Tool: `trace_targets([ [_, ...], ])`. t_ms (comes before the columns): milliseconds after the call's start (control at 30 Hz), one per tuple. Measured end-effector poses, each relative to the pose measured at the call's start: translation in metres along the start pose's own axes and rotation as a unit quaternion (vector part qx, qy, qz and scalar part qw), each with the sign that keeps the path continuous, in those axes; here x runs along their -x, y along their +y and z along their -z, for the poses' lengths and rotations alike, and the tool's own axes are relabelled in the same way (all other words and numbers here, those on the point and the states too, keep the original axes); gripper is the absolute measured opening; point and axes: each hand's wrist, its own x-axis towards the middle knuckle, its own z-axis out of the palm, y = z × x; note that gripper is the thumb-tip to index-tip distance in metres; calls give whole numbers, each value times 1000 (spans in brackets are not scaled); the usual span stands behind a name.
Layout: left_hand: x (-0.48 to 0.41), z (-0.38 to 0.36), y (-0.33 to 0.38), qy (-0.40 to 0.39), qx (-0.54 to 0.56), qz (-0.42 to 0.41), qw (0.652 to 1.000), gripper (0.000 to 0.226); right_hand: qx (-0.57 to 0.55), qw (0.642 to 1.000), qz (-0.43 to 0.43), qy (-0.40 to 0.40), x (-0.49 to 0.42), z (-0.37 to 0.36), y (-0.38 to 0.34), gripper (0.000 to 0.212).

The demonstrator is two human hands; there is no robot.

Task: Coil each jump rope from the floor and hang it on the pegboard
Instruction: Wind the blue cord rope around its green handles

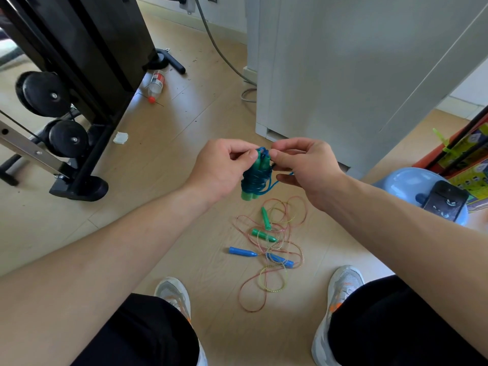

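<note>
- Your left hand (221, 167) pinches the top of the rope bundle (254, 180) between thumb and forefinger. The other fingers are curled in behind.
- Your right hand (309, 170) pinches the blue cord at that same top end, thumb and forefinger closed on a small loop. The lower fingers are half curled beneath.
- Both hands meet at the bundle, thumbs nearly touching, in the air above the floor (184, 133).
- Bundle: two green bundle handles (248, 196) side by side and upright, with blue cord wound many turns round their middle. The green ends show below the wraps.
- A loose tail (274, 184) of blue cord leaves the wraps on the right side and runs up toward your right hand.
- Below the bundle, on the floor between your shoes, lies a rope tangle (264, 286) of thin pink and yellow cords, uncoiled.
- In the tangle: two loose green handles (264, 235) near each other, and two loose blue handles (242, 251) just below them. Which cord belongs to which pair cannot be told.
- Left shoe (174, 291) and right shoe (343, 283) stand either side of the tangle's near end.
- Far left: a black exercise machine (79, 62), with a plastic bottle (156, 85) lying beside its base and a small white block (120, 137) on the floor near it.
- Ahead and right: a white cabinet (343, 62). Further right is a pale blue water jug (406, 180) with a black object (443, 204) against it.
</note>
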Motion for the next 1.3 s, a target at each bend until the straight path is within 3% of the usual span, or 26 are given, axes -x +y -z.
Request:
trace_targets([
  [167, 2, 2, 2, -28, 121, 53, 991, 25, -11, 1000, 1, -19, 0, 0, -1, 11],
  [333, 4, 0, 3, -18, 170, 79, 982, 22, -23, 999, -10, -45, 0, 0, -3, 12],
  [600, 1, 0, 9, -22, 184, 69, 980, 17, -82, 996, -11, 46, 3, -7, 0, 10],
  [900, 4, 0, 9, -1, 207, 64, 976, 21, -85, 996, -27, -31, 7, -5, -7, 9],
  [1100, 2, 1, 13, -12, 217, 64, 974, 17, -113, 993, -21, 30, 6, -8, -6, 9],
  [1300, 5, 2, 12, -15, 194, 54, 979, 22, -80, 996, -19, -21, 6, -2, -10, 11],
])
